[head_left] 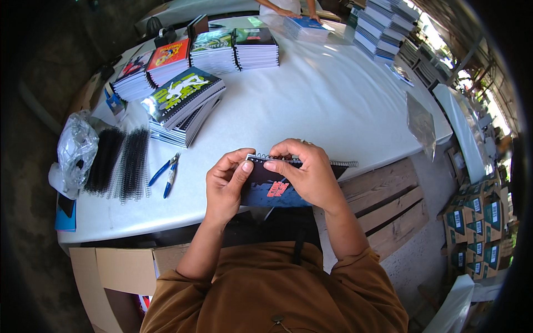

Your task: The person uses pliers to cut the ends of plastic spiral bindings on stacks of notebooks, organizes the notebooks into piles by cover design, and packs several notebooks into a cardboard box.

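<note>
A dark blue notebook [261, 191] with pinkish-red lettering is held over the table's front edge, close to my body. My left hand [229, 180] pinches its upper left corner between thumb and fingers. Along the notebook's top edge runs a black spiral binding coil [350, 164], whose free end sticks out past the right corner. My right hand [302, 175] is closed on the coil and the cover edge, thumb on top. Left of my hands lie blue-handled pliers [169, 175] and two bundles of loose black coils [133, 164].
Stacked notebooks [183, 100] stand at the table's left, with several bound piles [256, 50] behind. A clear plastic bag [78, 147] sits by the coils. A tall paper stack [383, 28] rises far right. Another person's hands [300, 14] touch a blue-topped pile. An open carton [125, 272] is below left.
</note>
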### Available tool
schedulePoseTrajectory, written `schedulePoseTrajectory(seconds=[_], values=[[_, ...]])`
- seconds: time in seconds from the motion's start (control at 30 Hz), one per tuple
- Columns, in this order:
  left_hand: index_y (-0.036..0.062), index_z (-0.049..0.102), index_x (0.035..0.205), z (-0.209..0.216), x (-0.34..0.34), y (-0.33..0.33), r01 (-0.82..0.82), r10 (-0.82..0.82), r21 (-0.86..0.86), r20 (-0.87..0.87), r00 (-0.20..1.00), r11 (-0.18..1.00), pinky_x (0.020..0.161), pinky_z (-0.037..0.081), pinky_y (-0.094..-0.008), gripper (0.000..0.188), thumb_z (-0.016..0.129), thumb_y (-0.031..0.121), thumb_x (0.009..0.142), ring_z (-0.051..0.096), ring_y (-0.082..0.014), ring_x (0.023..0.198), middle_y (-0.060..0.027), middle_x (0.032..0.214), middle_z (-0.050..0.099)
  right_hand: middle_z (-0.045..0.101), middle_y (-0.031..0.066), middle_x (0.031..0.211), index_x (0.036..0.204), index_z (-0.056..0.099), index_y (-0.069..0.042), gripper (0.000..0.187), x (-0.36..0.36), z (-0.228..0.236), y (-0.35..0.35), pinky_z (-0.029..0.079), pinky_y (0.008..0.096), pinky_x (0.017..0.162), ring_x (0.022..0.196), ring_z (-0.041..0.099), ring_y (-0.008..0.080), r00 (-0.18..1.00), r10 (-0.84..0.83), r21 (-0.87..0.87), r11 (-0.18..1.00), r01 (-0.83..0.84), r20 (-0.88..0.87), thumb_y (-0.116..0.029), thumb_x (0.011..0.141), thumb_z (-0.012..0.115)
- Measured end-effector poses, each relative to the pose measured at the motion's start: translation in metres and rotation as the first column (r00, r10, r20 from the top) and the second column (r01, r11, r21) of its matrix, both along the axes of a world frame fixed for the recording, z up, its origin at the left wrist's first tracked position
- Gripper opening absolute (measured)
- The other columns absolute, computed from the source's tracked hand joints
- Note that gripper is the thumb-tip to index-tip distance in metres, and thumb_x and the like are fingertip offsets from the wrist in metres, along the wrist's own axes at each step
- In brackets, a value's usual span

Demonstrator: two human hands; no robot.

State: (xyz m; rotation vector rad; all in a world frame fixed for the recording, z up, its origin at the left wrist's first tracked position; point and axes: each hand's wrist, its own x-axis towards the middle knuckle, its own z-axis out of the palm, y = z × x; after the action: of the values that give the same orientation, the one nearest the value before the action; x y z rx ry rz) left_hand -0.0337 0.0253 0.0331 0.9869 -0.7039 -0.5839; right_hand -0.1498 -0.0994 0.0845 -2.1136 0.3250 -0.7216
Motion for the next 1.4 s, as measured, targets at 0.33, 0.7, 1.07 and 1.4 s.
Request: schedulePoseTrajectory(seconds=[0.33,0.7,1.07,1.4], values=[[-0.0002,0.062,0.108,-0.006,0.004,0.002,0.054,-0.053,0.025,-0.027,0.998,0.998,0.080,0.043,-0.0215,0.023,0.060,0.012,0.089,0.055,-0.0061,0.086,-0.0014,0.094,0.064,0.062,0.0059,0.080,0.083,0.059,-0.006,0.018,0.004,0.000,0.008,0.040,0.0352,0.072,0.075,0.058,0.0255,0.995,-0.094,-0.362,0.927,0.095,0.021,-0.017,0.075,0.071],[0.0009,0.063,0.107,-0.018,0.013,0.003,0.136,-0.137,-0.018,-0.157,0.978,0.991,0.082,0.044,-0.0227,0.020,0.059,0.009,0.089,0.057,-0.0074,0.088,-0.0028,0.097,0.065,0.062,0.0061,0.069,0.087,0.064,-0.006,0.019,0.015,-0.005,0.000,0.039,0.0357,0.069,0.069,0.057,0.0209,0.991,-0.020,-0.390,0.920,-0.032,-0.131,-0.024,0.080,0.066],[-0.0022,0.039,0.133,0.025,-0.003,0.001,-0.115,0.096,-0.096,-0.179,0.979,0.989,0.086,0.046,-0.0260,0.043,0.051,0.009,0.093,0.054,-0.0134,0.103,-0.0089,0.114,0.055,0.035,0.0208,0.136,0.134,0.038,-0.001,0.073,0.031,-0.027,0.030,0.036,0.0442,0.097,0.123,0.038,0.0367,0.970,0.109,-0.242,0.969,-0.056,0.215,-0.033,0.077,0.071],[0.0037,0.064,0.106,0.073,0.066,-0.009,-0.242,-0.096,0.231,0.879,0.468,0.942,0.076,0.039,-0.0276,0.024,0.063,0.008,0.083,0.050,-0.0191,0.083,-0.0077,0.088,0.055,0.062,0.0036,0.078,0.103,0.058,0.002,0.018,0.037,-0.040,-0.003,0.046,0.0230,0.067,0.073,0.052,0.0043,0.950,0.162,0.408,0.874,-0.264,0.266,-0.012,0.092,0.056]])
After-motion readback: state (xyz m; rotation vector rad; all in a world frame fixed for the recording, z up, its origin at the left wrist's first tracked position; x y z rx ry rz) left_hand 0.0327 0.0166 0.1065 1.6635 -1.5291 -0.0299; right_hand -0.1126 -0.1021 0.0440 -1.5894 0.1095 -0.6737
